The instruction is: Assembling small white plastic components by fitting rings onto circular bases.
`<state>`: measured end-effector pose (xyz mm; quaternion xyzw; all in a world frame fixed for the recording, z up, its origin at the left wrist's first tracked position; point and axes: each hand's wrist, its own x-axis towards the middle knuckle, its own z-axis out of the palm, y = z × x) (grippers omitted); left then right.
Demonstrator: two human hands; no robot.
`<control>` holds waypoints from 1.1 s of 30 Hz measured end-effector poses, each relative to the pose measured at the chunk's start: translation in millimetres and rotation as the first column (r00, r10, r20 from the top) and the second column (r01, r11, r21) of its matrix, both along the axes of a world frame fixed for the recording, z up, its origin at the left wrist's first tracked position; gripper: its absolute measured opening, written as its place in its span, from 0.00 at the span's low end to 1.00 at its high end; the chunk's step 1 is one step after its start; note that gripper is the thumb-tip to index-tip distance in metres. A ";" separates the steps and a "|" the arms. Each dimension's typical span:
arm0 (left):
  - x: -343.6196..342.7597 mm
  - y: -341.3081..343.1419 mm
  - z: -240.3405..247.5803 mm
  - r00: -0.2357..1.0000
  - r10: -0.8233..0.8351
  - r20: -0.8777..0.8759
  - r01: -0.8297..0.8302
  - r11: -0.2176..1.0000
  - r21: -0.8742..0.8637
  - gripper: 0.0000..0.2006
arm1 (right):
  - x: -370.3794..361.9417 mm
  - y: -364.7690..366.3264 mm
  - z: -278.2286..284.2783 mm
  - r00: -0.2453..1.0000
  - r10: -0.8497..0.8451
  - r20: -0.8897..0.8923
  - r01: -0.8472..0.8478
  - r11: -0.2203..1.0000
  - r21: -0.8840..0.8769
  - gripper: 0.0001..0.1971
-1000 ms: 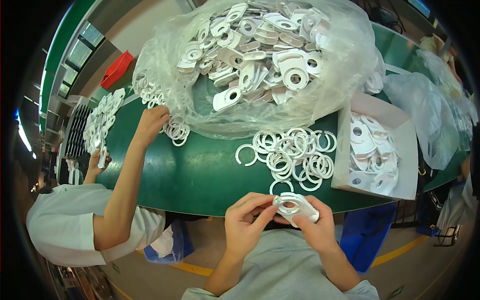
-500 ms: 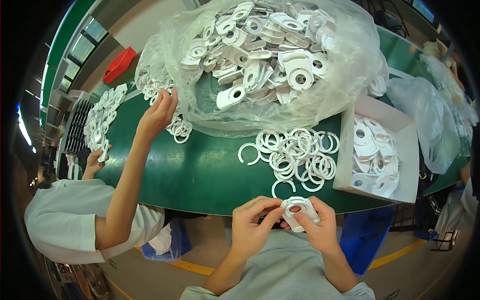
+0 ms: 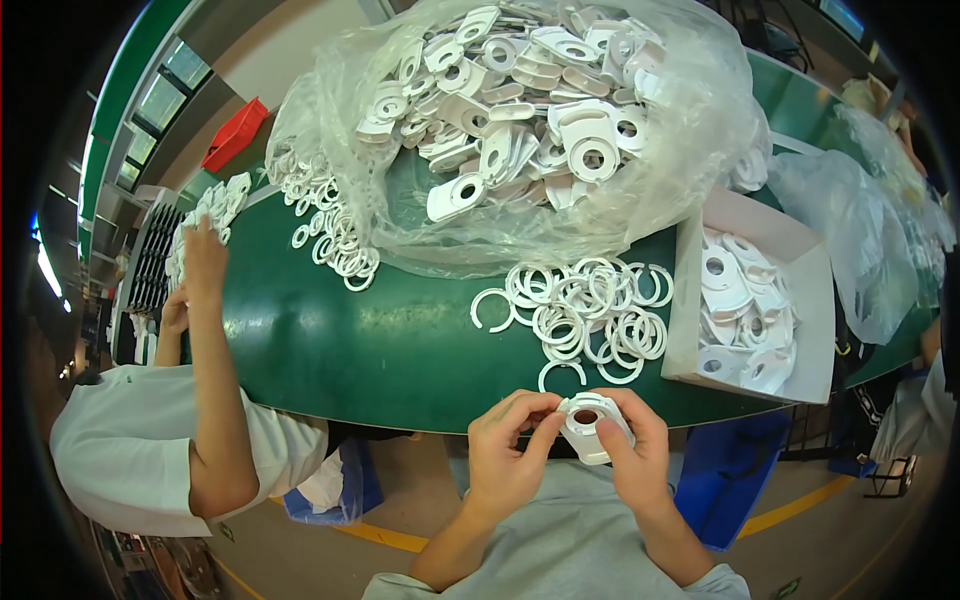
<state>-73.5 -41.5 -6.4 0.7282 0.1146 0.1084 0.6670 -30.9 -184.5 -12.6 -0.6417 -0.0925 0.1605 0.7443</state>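
Note:
Just off the table's near edge I hold a white plastic part (image 3: 588,452) with a round hole through it. My left hand (image 3: 508,450) is closed on its left edge, thumb and fingers pinching near the upper corner. The right side of the part is gripped by my right hand (image 3: 640,445), its thumb lying on the face beside the hole. My fingers behind the part are hidden. A loose heap of white split rings (image 3: 600,310) lies on the green table (image 3: 400,340) just beyond my hands.
A clear plastic bag (image 3: 440,235) spills out many similar white parts (image 3: 590,150). An open cardboard box (image 3: 815,330) of white parts stands right. At left a co-worker (image 3: 150,440) reaches towards a row of parts, near smaller rings (image 3: 345,245). A blue bin (image 3: 730,480) sits below the edge.
My right thumb has slid from the hole to the right, showing more of it. The co-worker's raised hand has moved left from the smaller rings to the row of parts.

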 end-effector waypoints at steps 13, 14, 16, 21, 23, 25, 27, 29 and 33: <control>9.2 10.5 5.1 0.972 -0.155 0.174 0.122 0.975 0.187 0.12 | 6.6 -1.1 -4.8 0.988 0.089 0.125 -0.082 0.995 -0.059 0.07; 9.5 10.1 6.1 0.972 -0.172 0.159 0.135 0.967 0.215 0.10 | 4.9 -2.1 -6.9 0.988 0.087 0.125 -0.080 0.995 -0.060 0.07; 4.3 2.3 6.7 0.981 -0.117 0.155 0.084 0.975 0.207 0.08 | 0.1 -4.1 -10.5 0.985 0.093 0.146 -0.070 0.985 -0.156 0.07; 3.3 -5.1 3.0 0.992 -0.031 0.121 0.020 0.995 0.097 0.08 | -3.2 0.2 -12.6 0.998 0.033 0.060 -0.026 0.992 -0.123 0.10; 5.6 -6.5 9.7 0.995 -0.095 0.008 0.094 0.990 0.104 0.14 | -3.2 1.3 -16.3 0.998 0.014 -0.062 -0.020 0.995 -0.097 0.12; 3.6 -5.6 7.5 0.994 -0.109 -0.030 0.109 0.994 0.003 0.16 | -1.1 2.4 -19.0 0.986 0.046 -0.158 -0.043 0.999 0.021 0.16; 2.0 -1.8 3.3 0.990 -0.123 -0.067 0.116 0.989 -0.096 0.18 | 1.6 2.0 -14.9 0.982 0.049 -0.180 -0.039 0.998 0.059 0.16; 0.7 4.8 -2.5 0.988 -0.130 -0.085 0.098 0.947 -0.305 0.19 | 1.9 1.8 -11.8 0.978 0.054 -0.203 -0.035 0.994 0.099 0.17; -1.2 9.4 -6.8 0.992 -0.103 -0.078 0.070 0.936 -0.344 0.18 | 0.5 3.4 -7.0 0.981 0.099 -0.169 -0.074 0.986 0.149 0.18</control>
